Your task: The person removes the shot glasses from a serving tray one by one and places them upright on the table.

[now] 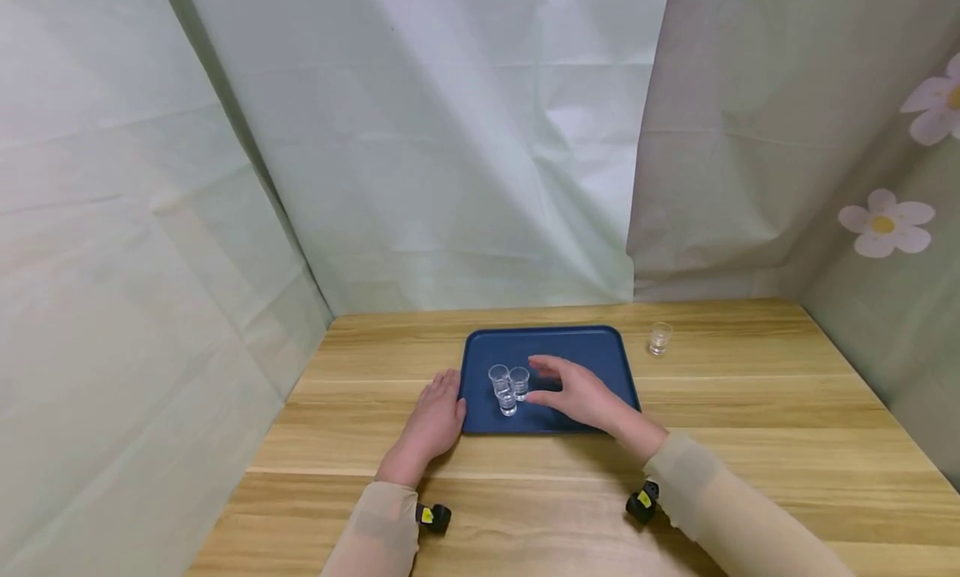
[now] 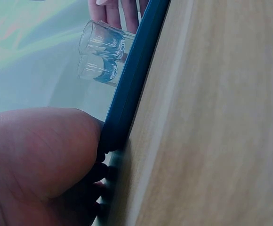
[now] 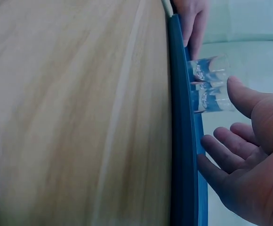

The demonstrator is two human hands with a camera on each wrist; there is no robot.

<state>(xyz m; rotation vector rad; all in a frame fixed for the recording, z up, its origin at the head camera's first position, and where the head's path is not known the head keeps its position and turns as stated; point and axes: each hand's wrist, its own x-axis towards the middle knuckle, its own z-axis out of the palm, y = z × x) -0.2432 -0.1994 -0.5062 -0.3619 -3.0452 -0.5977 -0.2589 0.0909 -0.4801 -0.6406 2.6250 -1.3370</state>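
Observation:
Three small clear shot glasses (image 1: 507, 404) stand upright in a tight cluster on the left part of a blue tray (image 1: 577, 343). My right hand (image 1: 577, 393) hovers over the tray just right of them, thumb and fingers spread apart with nothing between them. In the right wrist view the thumb points toward the glasses (image 3: 207, 99). My left hand (image 1: 435, 414) lies along the tray's left edge, fingers extended forward, its thumb side right at the rim. Seen from the left wrist, the base of that hand (image 2: 42, 150) covers part of the tray's edge.
A fourth shot glass (image 1: 659, 338) stands alone on the wooden table (image 1: 750, 393), right of the tray's far corner. Pale fabric curtains (image 1: 480, 185) hang along the back and both sides of the table, with printed flowers on the right one.

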